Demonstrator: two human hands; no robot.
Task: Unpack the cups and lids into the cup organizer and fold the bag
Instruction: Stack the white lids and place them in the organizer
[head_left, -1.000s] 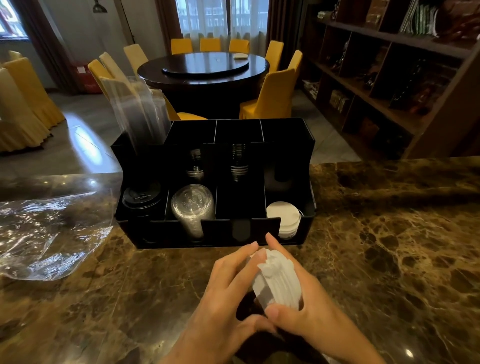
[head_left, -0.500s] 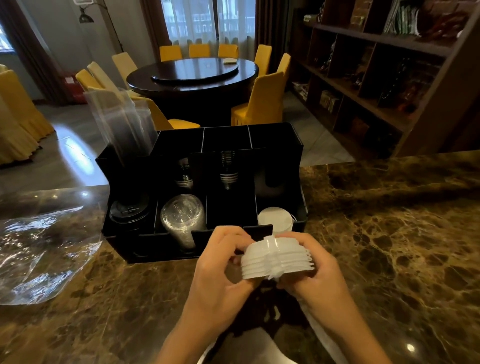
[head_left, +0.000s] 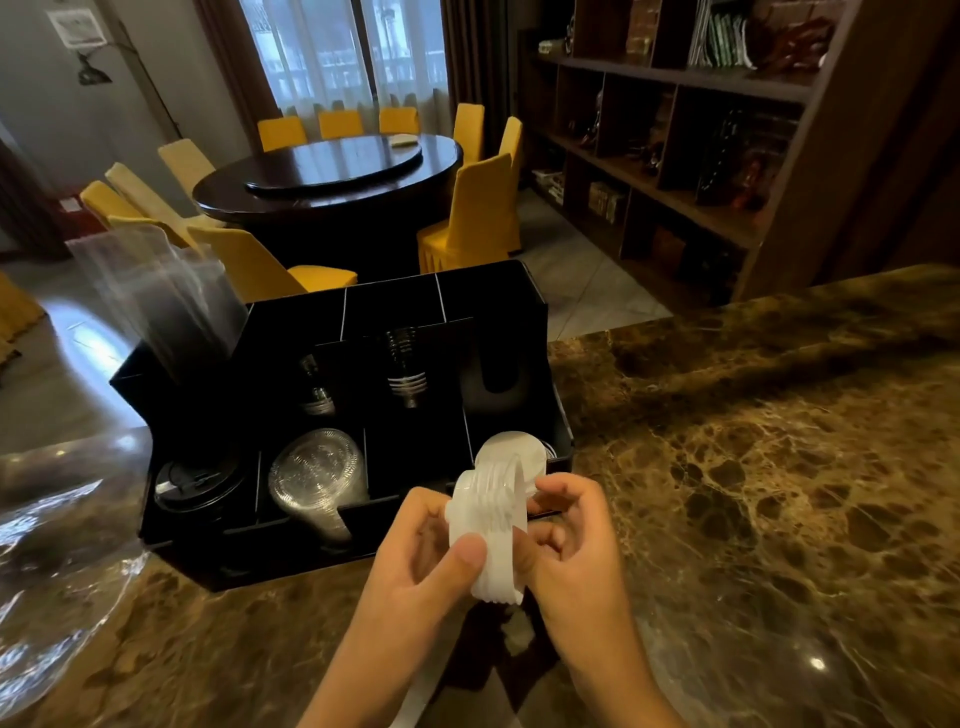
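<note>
My left hand (head_left: 415, 566) and my right hand (head_left: 571, 540) both grip a stack of white lids (head_left: 491, 525), turned on edge just in front of the black cup organizer (head_left: 291, 556). White lids (head_left: 524, 449) lie in its front right slot. Clear dome lids (head_left: 317, 475) fill the slot second from the left, and black lids (head_left: 195, 483) the leftmost one. Dark cup stacks (head_left: 405, 364) stand in the back row. A clear plastic sleeve (head_left: 156, 296) sticks up from the back left compartment.
A crumpled clear plastic bag (head_left: 57, 561) lies on the marble counter (head_left: 753, 493) at the left. More clear plastic shows under my wrists near the front edge. Beyond the counter are a round dining table, yellow chairs and a wooden shelf unit.
The stack of white lids has turned from lying flat to standing on edge and has moved up toward the organizer's front right slot. The view has tilted and shifted.
</note>
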